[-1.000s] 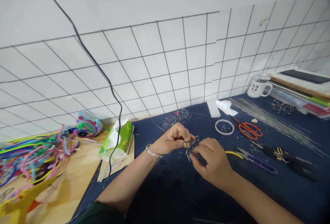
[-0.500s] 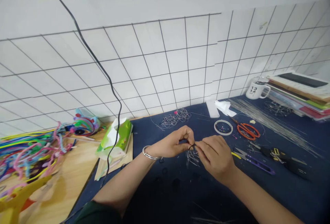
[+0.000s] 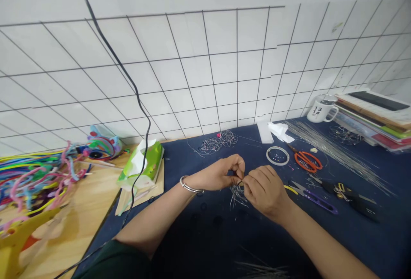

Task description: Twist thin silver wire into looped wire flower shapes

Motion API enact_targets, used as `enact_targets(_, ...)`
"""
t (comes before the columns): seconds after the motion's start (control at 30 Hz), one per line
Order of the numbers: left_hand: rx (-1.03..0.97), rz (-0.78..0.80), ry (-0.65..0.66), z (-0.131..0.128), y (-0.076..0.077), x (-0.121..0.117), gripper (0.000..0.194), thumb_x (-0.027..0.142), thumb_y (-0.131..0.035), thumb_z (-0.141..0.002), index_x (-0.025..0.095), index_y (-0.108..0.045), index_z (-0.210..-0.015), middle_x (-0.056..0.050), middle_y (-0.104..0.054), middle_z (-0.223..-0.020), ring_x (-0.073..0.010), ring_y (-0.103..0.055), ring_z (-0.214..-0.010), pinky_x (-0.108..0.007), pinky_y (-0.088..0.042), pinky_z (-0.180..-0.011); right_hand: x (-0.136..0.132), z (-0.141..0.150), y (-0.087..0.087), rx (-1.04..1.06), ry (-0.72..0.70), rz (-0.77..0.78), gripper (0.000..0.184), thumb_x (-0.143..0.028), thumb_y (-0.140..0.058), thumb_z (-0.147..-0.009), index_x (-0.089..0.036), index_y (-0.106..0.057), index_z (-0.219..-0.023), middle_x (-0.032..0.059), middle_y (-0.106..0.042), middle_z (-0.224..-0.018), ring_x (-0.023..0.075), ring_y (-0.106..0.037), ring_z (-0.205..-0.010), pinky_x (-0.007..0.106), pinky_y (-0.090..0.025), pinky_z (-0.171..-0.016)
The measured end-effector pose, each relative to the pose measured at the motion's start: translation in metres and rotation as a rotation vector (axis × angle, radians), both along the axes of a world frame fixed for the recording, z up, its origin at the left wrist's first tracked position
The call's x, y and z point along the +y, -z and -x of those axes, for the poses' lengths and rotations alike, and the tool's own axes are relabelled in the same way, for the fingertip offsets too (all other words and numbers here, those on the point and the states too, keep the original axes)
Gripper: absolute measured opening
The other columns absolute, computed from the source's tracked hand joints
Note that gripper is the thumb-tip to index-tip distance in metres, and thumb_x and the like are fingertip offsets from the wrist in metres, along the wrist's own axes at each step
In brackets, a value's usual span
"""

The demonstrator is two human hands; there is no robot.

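My left hand, with a silver bangle on its wrist, is closed in a pinch on a small black loop. My right hand meets it from the other side, fingertips pressed together at the same loop. The right fingers partly cover the loop, so its full shape cannot be made out. Just below and behind the fingertips shows a tangle of thin silver wire; whether it hangs from the loop or lies on the cloth is unclear.
Right of the hands lie purple-handled snips, orange scissors, black pliers and a white ring dish with beads. Long wires stretch near a mug. Leftward are a tissue pack, a hanging black cable and pipe cleaners.
The view has shifted slightly. Both hands stay together at the black loop, and the right fingers have curled a little more over it.
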State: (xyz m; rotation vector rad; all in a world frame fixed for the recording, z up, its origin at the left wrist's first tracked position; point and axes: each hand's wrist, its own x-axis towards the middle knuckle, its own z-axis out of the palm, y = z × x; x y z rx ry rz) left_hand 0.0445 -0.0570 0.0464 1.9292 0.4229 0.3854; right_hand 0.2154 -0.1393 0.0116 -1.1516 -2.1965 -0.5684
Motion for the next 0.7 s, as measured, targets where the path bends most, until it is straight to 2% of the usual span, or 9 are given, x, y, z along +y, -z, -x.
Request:
enact_targets(0.23, -0.201, 0.207, -0.005, -0.005, 0.007, 0.005, 0.018, 0.012, -0.056, -0.078, 0.014, -0.042, -0.088, -0.001, -0.052, -0.076, -0.0082, -0.051, -0.067, -0.023, -0.043, -0.061, 0.002, -0.001, 0.002, 0.139, 0.058, -0.009, 0.008, -0.011, -0.054, -0.075, -0.016, -0.053, -0.07, 0.0041, -0.053, -0.069, 0.0165, -0.045, -0.068, 0.033, -0.038, -0.065)
enact_targets(0.47, -0.387, 0.364, -0.176, -0.012, 0.018, 0.006, 0.028, 0.017, -0.064, -0.073, 0.016, -0.041, -0.088, 0.001, -0.054, -0.071, -0.0068, -0.05, -0.062, -0.021, -0.041, -0.059, 0.006, -0.001, 0.008, 0.265, 0.033, 0.064, 0.007, -0.01, -0.053, -0.076, -0.017, -0.054, -0.075, 0.0046, -0.054, -0.073, 0.0173, -0.048, -0.071, 0.034, -0.04, -0.069)
enact_targets(0.57, -0.467, 0.38, -0.203, -0.017, 0.024, 0.001, 0.026, 0.021, -0.062, -0.076, 0.017, -0.04, -0.089, 0.002, -0.053, -0.071, -0.0068, -0.051, -0.059, -0.021, -0.042, -0.057, 0.005, 0.002, 0.004, 0.455, -0.023, 0.151, 0.008, -0.011, -0.051, -0.078, -0.018, -0.054, -0.08, 0.0053, -0.056, -0.08, 0.0171, -0.051, -0.076, 0.033, -0.041, -0.072)
enact_targets(0.7, -0.488, 0.289, -0.214, -0.019, 0.027, -0.004, 0.02, 0.022, -0.057, -0.08, 0.016, -0.04, -0.088, 0.002, -0.051, -0.072, -0.0054, -0.049, -0.054, -0.019, -0.042, -0.051, 0.001, 0.007, -0.004, 0.68, -0.058, 0.381, 0.007, -0.019, -0.051, -0.08, -0.019, -0.053, -0.086, 0.003, -0.057, -0.081, 0.0151, -0.053, -0.075, 0.029, -0.042, -0.07)
